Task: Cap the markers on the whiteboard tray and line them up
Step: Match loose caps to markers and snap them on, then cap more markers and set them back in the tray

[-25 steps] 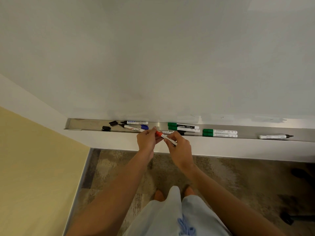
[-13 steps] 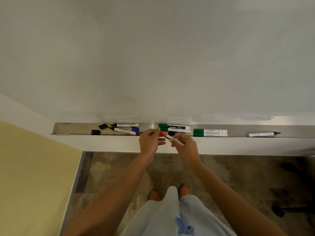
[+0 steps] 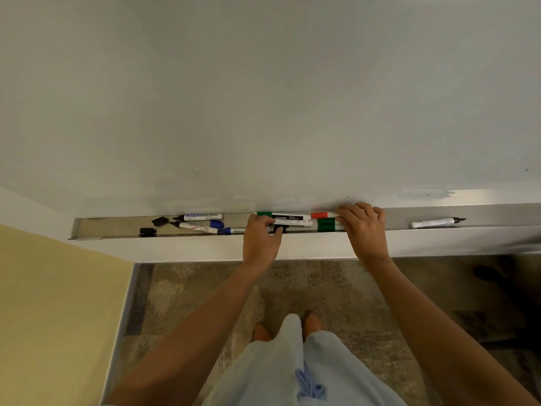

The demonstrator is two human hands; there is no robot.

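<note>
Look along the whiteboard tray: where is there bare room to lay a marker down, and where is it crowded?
Bare tray shows between the right hand and the uncapped black marker far right. A short bare patch lies left of the two loose black caps. From those caps across the uncapped markers to the green-capped markers it is crowded.

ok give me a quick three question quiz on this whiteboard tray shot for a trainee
1. True or false: the marker lying alone at the tray's far right is capped.
2. What colour is the cap of the marker under the right hand? A blue, B red, C black
3. How many loose black caps lie at the tray's left end?

Key: 1 false, its dark tip is bare; 2 B; 3 two, the second nearer the front edge.
</note>
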